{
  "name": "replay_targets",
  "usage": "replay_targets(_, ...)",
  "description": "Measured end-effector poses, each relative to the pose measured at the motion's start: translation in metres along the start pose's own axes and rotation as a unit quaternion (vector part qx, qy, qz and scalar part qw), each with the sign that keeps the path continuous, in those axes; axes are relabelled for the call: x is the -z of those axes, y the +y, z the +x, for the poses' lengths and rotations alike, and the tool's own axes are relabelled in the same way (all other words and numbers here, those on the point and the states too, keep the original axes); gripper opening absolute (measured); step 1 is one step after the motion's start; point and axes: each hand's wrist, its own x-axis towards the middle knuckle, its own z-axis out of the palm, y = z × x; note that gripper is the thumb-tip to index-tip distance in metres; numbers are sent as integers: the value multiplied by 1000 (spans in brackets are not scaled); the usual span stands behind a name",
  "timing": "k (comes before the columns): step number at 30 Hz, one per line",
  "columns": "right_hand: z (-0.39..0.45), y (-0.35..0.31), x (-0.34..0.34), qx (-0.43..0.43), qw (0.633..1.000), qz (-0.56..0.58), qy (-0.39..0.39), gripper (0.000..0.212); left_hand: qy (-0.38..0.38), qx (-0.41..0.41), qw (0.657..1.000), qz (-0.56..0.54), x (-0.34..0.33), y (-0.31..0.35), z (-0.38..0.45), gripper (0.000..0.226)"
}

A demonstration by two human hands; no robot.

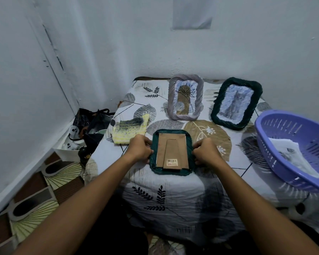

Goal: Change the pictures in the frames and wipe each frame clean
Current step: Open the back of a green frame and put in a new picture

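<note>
On the leaf-patterned cloth-covered table (173, 196), the lilac slotted plastic basket (284, 142) at the right edge holds loose printed pictures (291, 155). Nearer, the dark green woven picture frame (170, 171) lies face down between the hands, cardboard backing (170, 151) up, long axis running away from the person. The left hand (139, 149) and right hand (206, 150) grip its opposite long edges, equally near, so the backing could likely be freed next.

Barcode sticker (172, 162) on cardboard back (171, 150) of green frame (153, 144), print illegible.
</note>
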Motion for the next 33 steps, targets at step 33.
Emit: replay_targets(33,-3,-25,-14,-58,973,185,-125,13,-2,-66,998,3,-1,-1,-5,12)
